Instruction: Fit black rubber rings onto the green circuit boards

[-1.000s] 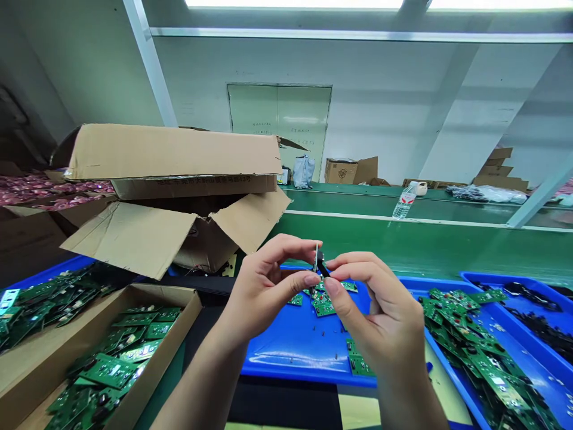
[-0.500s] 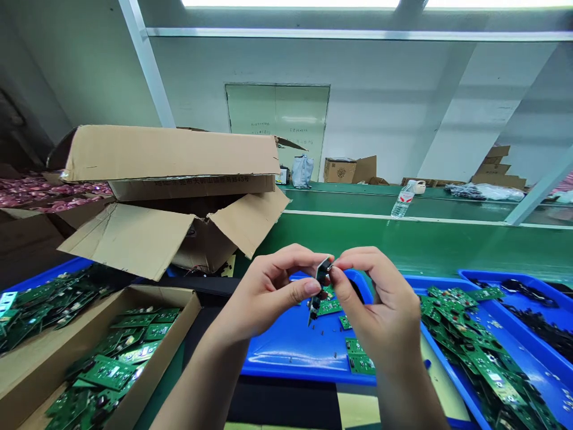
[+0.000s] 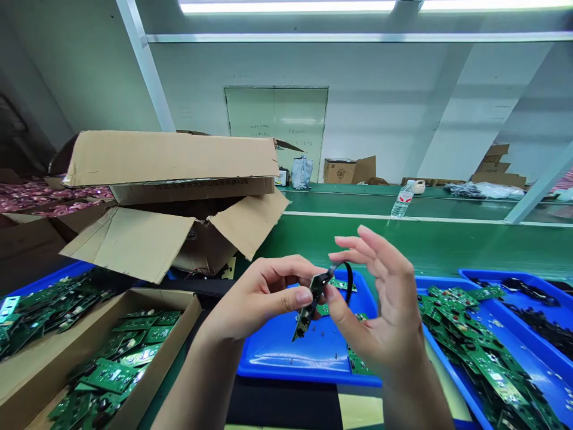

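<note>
My left hand pinches a small circuit board between thumb and fingers, tilted over the blue tray. Dark components cover the board's side toward me. From its upper end a short black cable loops toward my right hand. The right thumb tip rests at the board's upper end near the cable, while the other fingers are raised and spread apart. Below, in the tray, lie a few green circuit boards and tiny loose bits.
At left stand a cardboard box of green boards and another heap of boards. A right-hand blue tray holds piled boards; black parts lie beyond. Large cartons and a water bottle are farther back.
My right fingers have opened and lifted away from their pinch at the board's end. The black cable loop now shows. The board is tilted further and slightly lower left.
</note>
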Demonstrator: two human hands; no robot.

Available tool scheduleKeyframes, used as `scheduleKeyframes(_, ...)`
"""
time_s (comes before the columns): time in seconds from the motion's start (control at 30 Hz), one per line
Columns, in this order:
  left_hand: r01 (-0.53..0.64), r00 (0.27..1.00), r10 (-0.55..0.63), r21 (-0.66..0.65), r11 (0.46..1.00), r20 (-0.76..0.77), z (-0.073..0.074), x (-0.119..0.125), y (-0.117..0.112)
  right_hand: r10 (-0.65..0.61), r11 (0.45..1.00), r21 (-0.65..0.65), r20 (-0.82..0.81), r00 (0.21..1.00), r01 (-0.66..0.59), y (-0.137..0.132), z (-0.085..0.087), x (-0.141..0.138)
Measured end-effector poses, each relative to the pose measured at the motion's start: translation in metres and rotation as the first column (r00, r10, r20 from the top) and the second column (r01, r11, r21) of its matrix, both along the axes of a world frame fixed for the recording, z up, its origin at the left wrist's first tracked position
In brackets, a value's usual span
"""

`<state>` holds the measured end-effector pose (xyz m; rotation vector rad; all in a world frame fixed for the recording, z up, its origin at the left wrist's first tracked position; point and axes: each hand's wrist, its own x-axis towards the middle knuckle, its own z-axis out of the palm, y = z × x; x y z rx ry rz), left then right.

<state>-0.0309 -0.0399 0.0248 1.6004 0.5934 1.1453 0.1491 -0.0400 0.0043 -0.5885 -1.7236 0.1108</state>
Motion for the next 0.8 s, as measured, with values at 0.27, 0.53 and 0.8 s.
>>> scheduleKeyframes(0.27, 0.013, 1.0, -0.013, 0.008, 1.0, -0.003, -0.0014, -0.0015, 0.0002, -0.042, 0.986, 0.164, 0.108, 0.993, 0.024, 0.0067, 0.0031, 0.0075)
scheduleKeyframes(0.53, 0.046, 0.999, -0.046, -0.057, 0.997, 0.013, 0.0007, 0.0001, -0.0009, 0.027, 0.982, 0.187, 0.063, 0.998, -0.038, 0.0081, 0.0021, 0.0071)
scheduleKeyframes(0.8, 0.04, 0.999, -0.041, -0.019, 0.999, -0.033, 0.0008, -0.001, 0.001, 0.029, 0.994, 0.102, 0.111, 0.993, -0.04, 0.0047, 0.0025, 0.0045)
